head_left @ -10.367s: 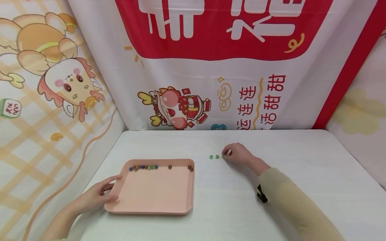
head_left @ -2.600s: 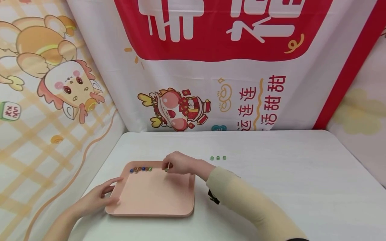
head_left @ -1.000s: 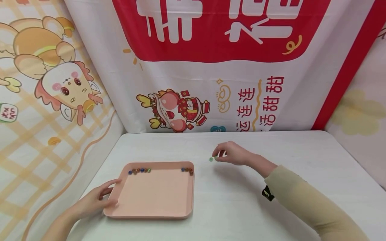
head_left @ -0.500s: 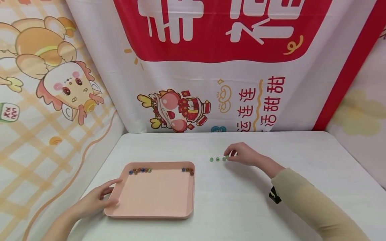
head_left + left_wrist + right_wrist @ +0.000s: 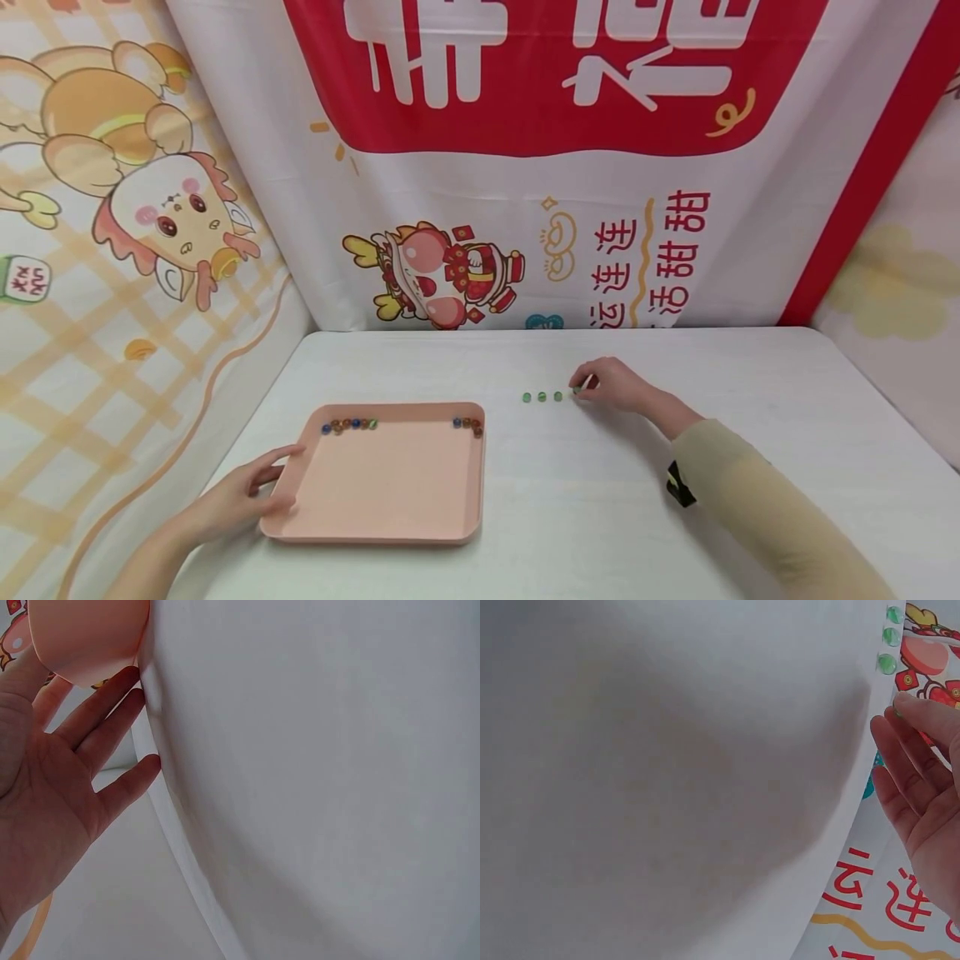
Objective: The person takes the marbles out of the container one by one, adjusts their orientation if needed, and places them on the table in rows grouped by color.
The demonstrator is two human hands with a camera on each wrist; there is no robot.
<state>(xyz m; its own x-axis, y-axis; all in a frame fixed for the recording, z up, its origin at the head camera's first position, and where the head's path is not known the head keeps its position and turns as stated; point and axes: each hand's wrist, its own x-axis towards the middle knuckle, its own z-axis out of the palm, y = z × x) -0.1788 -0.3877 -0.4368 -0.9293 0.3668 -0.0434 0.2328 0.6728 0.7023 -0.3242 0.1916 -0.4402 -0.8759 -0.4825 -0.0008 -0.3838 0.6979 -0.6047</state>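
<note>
My right hand pinches a green marble between thumb and fingertips, low over the white table at the right end of a row. Three green marbles make up that row, spaced evenly and also seen as glassy green marbles in the right wrist view. My left hand rests at the left side of a pink tray, its thumb over the rim. In the left wrist view the left hand has its fingers extended against the tray's outer edge.
Inside the tray, blue, brown and green marbles line the far left wall. A smaller group of blue and brown marbles sits in the far right corner. A printed cloth hangs behind the white table.
My right hand went into the tray, came out with a green marble and moved along the row to its right end. Some tray marbles have shifted to the right corner. The left hand stays.
</note>
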